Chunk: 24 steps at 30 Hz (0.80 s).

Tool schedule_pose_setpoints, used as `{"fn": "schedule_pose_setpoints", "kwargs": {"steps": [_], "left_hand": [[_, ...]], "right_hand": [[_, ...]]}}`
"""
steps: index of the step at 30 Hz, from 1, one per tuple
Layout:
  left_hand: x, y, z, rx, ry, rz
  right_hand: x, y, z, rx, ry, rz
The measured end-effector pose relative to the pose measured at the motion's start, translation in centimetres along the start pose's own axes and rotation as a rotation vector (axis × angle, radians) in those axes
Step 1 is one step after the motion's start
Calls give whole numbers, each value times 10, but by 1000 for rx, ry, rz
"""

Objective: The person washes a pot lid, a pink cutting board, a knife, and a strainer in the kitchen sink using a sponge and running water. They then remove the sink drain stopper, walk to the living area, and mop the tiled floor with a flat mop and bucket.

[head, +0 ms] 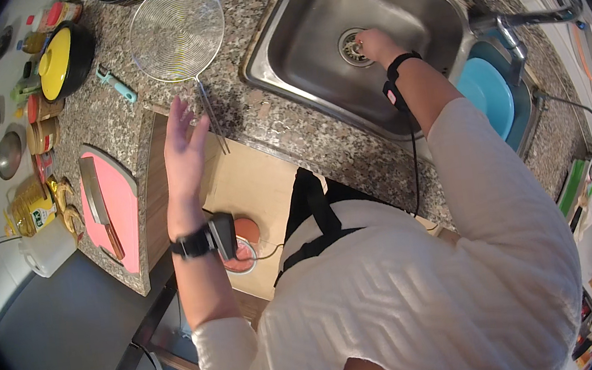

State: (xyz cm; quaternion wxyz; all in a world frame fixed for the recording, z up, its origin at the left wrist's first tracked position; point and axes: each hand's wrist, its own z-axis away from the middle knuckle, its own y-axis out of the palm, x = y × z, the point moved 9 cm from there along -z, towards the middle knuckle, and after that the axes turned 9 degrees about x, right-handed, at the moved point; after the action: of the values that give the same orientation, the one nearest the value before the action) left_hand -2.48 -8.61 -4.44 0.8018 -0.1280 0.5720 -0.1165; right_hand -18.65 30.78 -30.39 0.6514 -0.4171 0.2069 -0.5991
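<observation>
Deep in the stainless steel sink, my right hand has its fingertips at the drain strainer. Those fingers are curled, and whether they pinch anything is hidden. Small pale bits show in the drain beside them. My left hand hovers near the counter's front edge, fingers apart and holding nothing. Just to its right, the long wire handle of a round spider strainer juts past the edge. The strainer's coiled wire head lies flat on the granite counter.
A turquoise peeler lies left of the strainer, near a black pot with a yellow lid. On a pink cutting board rests a cleaver. A chrome faucet arches over the sink's right side, above a blue basin.
</observation>
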Motion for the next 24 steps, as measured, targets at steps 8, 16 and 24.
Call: {"fn": "schedule_pose_setpoints", "kwargs": {"steps": [8,16,24], "left_hand": [[98,-48,135,-168,-364,96],[162,-58,197,-168,-540,72],[258,-82,197,102,-429,61]], "right_hand": [[-9,34,-35,6,131,89],[1,9,-26,-151,-82,102],[-3,-74,79,-115,30,47]]}}
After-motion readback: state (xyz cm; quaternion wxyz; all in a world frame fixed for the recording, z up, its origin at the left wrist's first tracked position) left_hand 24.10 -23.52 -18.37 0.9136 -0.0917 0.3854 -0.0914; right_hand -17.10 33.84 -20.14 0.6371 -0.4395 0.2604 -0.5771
